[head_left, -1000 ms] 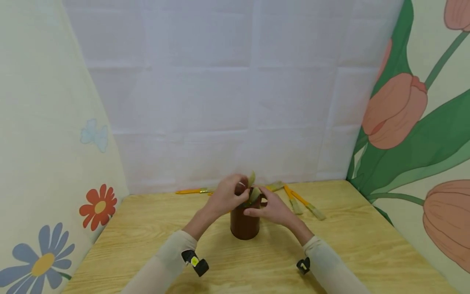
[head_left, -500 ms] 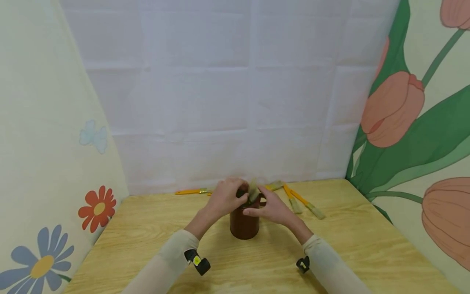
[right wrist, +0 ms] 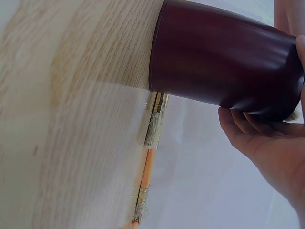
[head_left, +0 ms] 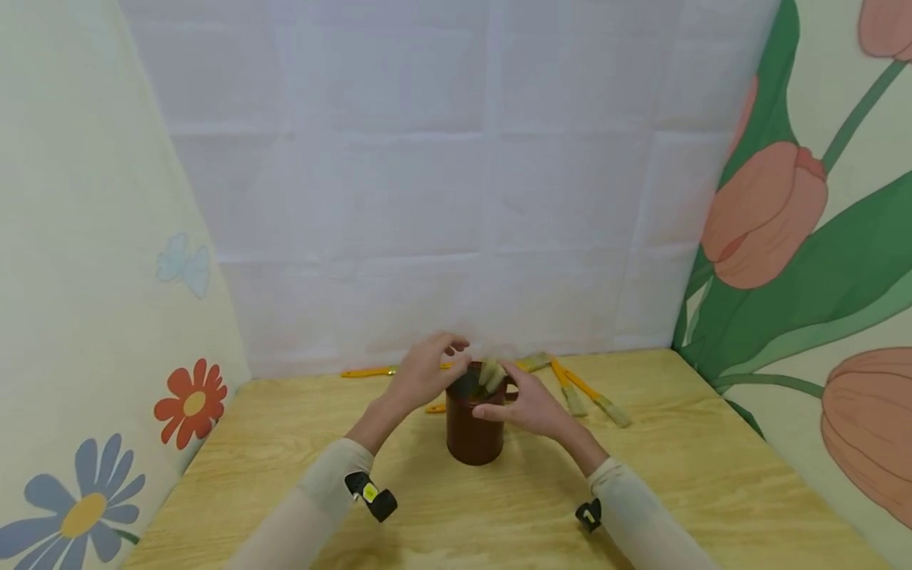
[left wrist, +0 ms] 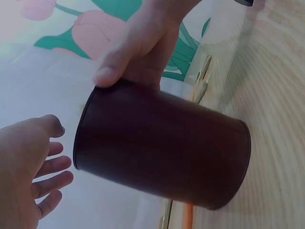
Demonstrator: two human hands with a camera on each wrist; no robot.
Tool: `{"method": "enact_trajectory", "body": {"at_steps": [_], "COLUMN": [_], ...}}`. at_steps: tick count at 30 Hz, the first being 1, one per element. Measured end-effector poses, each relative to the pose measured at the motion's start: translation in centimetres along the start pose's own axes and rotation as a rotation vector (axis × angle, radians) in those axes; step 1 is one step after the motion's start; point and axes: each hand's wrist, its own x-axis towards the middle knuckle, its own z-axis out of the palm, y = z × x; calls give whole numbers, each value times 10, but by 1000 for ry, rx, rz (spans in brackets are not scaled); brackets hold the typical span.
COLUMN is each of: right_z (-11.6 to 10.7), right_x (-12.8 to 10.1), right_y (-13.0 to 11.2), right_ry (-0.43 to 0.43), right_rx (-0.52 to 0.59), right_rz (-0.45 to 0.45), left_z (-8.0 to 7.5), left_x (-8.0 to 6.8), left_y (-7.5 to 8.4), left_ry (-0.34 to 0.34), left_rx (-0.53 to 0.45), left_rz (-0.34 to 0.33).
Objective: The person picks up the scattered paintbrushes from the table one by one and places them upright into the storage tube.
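Observation:
A dark brown cup point(head_left: 473, 434) stands on the wooden table point(head_left: 299, 443), with pale brush heads point(head_left: 490, 374) sticking out of its mouth. My right hand point(head_left: 526, 405) grips the cup at its rim, thumb on one side point(left wrist: 110, 75) and fingers on the other point(right wrist: 248, 130). My left hand point(head_left: 424, 370) hovers just left of and above the rim with fingers spread and relaxed, holding nothing. The left wrist view shows the left hand's fingers point(left wrist: 47, 167) apart from the cup point(left wrist: 162, 152). The cup point(right wrist: 224, 67) fills the top of the right wrist view.
Several orange-handled paintbrushes lie along the table's far edge: one at the left point(head_left: 369, 370), one behind the cup point(head_left: 436, 408), and others at the right point(head_left: 570, 392), point(head_left: 600, 401). Two brushes point(right wrist: 151, 129) show beside the cup. Fabric walls enclose the table on three sides.
My left hand let go of the brush it held over the cup, and the brush now sits lower inside. The hand opened and lifted up and left. The right hand stayed on the rim.

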Motion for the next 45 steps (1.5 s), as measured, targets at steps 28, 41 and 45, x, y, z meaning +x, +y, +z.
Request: {"method": "enact_trajectory", "body": {"at_steps": [28,41,45], "right_z": [0,0,-1], "right_x": [-8,0,0], "right_y": [4,4,5], "right_ry": [26,32,26], "right_rx": [-7,-45,-38], "right_rz": [24,9,6], "left_z": [17,14,13], "left_x": [-8,-24,-25], "left_y": [-123,-157,-156], "left_ry": [2,-143,-156], "left_rx": [248,385,414], "left_rz": [-176,-357,-369]}}
